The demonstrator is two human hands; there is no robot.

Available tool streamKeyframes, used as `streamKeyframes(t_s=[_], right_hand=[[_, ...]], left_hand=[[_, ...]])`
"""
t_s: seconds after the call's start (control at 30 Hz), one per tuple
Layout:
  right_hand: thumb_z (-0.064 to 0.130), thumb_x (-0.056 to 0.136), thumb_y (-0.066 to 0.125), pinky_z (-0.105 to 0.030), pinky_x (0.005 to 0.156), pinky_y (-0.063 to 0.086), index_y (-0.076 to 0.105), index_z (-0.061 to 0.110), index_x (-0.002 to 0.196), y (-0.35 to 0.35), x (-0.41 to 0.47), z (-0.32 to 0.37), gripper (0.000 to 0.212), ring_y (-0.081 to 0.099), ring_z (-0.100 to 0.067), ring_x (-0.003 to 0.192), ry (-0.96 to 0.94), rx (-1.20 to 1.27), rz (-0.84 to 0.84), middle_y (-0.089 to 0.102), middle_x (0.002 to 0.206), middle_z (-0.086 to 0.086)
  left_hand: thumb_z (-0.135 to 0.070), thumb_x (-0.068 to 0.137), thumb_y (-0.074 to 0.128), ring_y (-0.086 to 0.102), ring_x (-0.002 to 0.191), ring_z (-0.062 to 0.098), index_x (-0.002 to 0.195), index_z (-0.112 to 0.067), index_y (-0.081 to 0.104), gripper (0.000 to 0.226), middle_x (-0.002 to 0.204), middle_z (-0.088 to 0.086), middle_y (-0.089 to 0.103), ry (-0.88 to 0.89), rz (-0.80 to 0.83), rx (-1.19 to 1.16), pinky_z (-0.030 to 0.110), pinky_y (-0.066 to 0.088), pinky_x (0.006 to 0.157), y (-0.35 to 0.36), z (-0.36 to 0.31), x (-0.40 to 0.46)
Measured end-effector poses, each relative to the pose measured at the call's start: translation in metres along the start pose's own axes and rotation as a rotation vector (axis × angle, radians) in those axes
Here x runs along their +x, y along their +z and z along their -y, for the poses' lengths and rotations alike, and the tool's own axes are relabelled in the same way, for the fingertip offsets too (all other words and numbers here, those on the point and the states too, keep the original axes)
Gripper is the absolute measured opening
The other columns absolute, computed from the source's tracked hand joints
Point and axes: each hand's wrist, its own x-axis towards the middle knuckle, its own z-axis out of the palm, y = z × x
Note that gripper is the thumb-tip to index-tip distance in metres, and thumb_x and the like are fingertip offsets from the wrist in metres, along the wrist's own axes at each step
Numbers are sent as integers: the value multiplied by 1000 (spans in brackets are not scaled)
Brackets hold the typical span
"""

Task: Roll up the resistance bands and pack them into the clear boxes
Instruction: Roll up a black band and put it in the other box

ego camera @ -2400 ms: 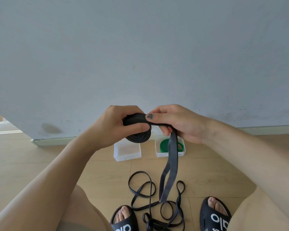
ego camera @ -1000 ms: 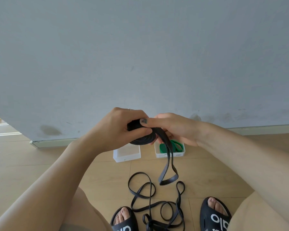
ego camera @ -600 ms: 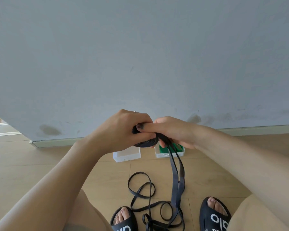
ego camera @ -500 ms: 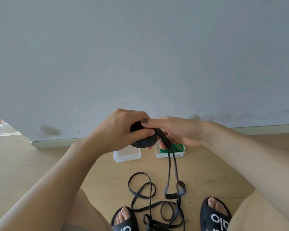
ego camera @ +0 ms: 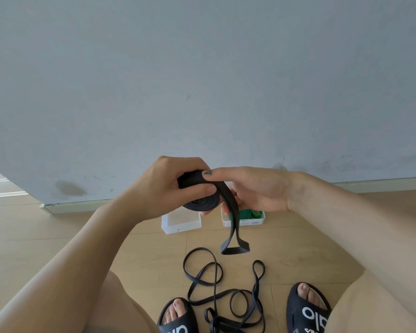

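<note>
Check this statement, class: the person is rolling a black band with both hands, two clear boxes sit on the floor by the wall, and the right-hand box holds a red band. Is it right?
One detail is wrong. The head view shows the band in the right-hand box is green, not red. The rest stands: the left hand and right hand roll the black band, and the other clear box sits beside it by the wall.

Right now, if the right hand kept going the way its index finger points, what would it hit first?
The right hand points toward the left hand; it would likely meet those fingers gripping the black band roll first, though depth is unclear.

Head-worn view, forward and down
</note>
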Motion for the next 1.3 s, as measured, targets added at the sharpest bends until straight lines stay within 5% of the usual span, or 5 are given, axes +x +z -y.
streamKeyframes(t_s=[0.2, 0.6, 0.9, 1.13, 1.3], right_hand=[[60, 89, 68, -28, 67, 40, 64, 10, 99, 6, 6, -5, 51, 48, -19, 74, -2, -186, -168, 73, 99, -25], [54, 90, 70, -28, 57, 34, 59, 10, 95, -15, 5, -12, 45, 37, -11, 48, -93, -65, -341, 54, 59, 2], [57, 102, 44, -30, 64, 31, 60, 22, 137, 0, 0, -1, 51, 42, -10, 49, -67, 212, 34, 71, 126, -23], [69, 81, 67, -26, 58, 38, 63, -3, 110, 5, 10, -9, 78, 48, -11, 55, -63, -120, -291, 65, 67, 2], [68, 91, 60, -29, 69, 46, 65, 13, 96, 8, 8, -6, 55, 57, -12, 64, -10, -189, -229, 70, 73, 5]], left_hand=[[-35, 87, 76, 62, 72, 11, 90, -32, 68, 9, 75, -9, 69, -63, 95, 133, 24, 49, 62, 5, -4, 3], [-21, 94, 74, 67, 80, 7, 97, -28, 73, 8, 85, -12, 73, -150, -97, -110, 17, 51, 71, -5, 6, 0], [-30, 90, 66, 69, 84, 9, 97, -28, 73, 9, 88, -9, 74, -162, -195, -289, 19, 54, 73, -5, 2, 2], [-39, 80, 81, 67, 76, 10, 93, -30, 70, 19, 79, -9, 71, -143, 14, 52, 25, 52, 67, 2, 0, 0], [-33, 89, 77, 61, 70, 14, 90, -23, 71, 12, 71, -5, 67, -70, -3, 55, 17, 45, 59, 6, 3, 1]])
